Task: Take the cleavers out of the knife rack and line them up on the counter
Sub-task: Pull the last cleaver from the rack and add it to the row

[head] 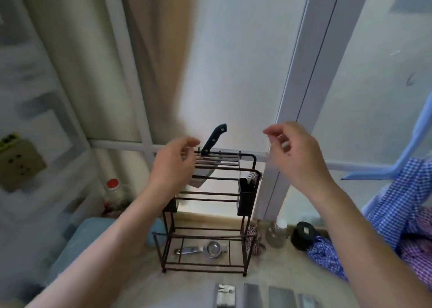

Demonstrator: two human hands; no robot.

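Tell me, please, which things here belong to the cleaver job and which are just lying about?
Job: knife rack; cleaver in its top slots; cleavers laid out along the counter's near edge; left hand; right hand.

Lying about: metal squeezer under the rack; glass bottle; checked cloth; red-capped jar.

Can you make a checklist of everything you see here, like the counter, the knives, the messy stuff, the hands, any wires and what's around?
Surface: pale counter, blurry.
Job's things: dark wire knife rack; one cleaver in its top slots, black handle up; four blades lined up at the near edge.
Clutter: metal squeezer under the rack, black holder on its side, clear bottle, red-capped jar, checked cloth.
Hands: left hand near the cleaver's handle, open; right hand raised, empty.
Cables: nothing seen.
Surroundings: frosted window, curtain.
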